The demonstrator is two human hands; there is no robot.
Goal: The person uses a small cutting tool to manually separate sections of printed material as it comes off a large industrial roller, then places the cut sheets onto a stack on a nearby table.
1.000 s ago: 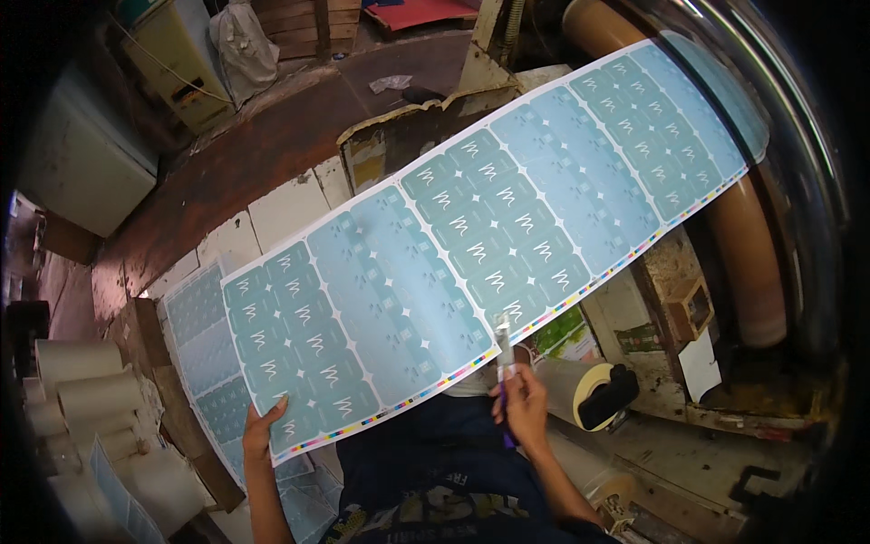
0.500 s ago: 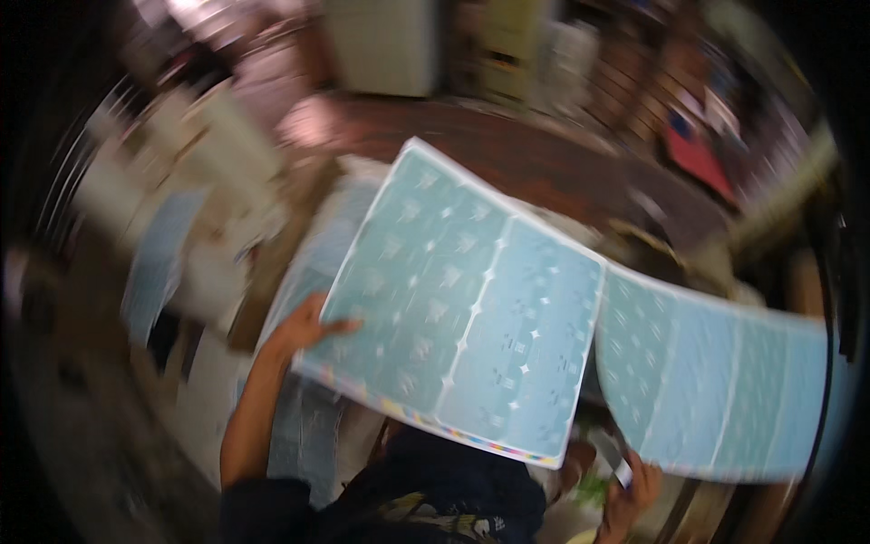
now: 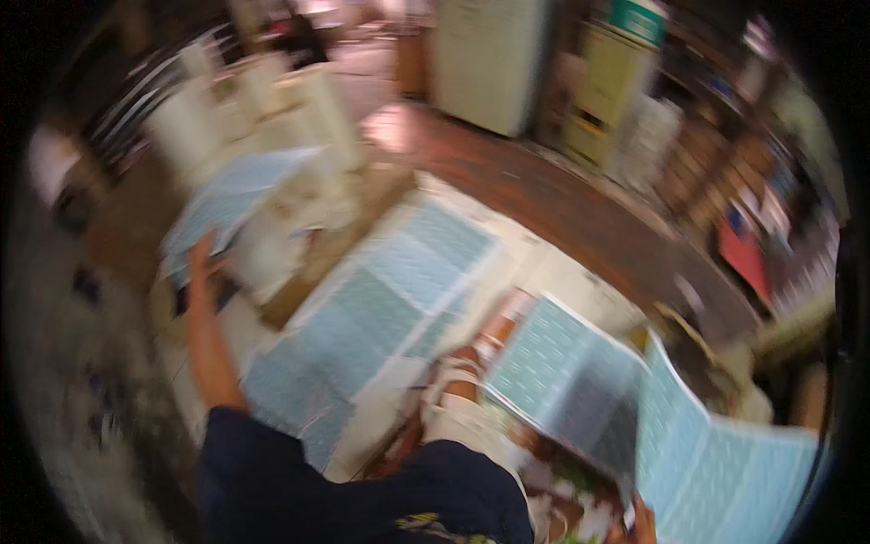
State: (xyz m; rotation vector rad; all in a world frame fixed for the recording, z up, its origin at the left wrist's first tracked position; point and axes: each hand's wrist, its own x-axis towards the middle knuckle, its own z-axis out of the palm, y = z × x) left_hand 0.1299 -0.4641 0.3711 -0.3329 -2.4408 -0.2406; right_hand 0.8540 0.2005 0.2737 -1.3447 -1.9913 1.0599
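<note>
Frame motion-blurred. Right hand [image 3: 642, 523] at the lower edge pinches the bottom corner of a long pale-blue printed sheet [image 3: 725, 471], which sags and folds above and to its left. Left hand [image 3: 204, 263] is stretched far out to the left, fingers seemingly spread toward a blue sheet [image 3: 227, 204] lying there; contact unclear. Step, as judged: carrying the sheet across to a stack. Next move needs the sheet flattened and its edges squared.

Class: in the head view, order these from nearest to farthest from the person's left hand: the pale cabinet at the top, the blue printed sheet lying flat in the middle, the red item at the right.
From the left hand:
1. Flat blue printed sheet, centre, to its right.
2. Pale cabinet, top centre.
3. Red item, far right.
</note>
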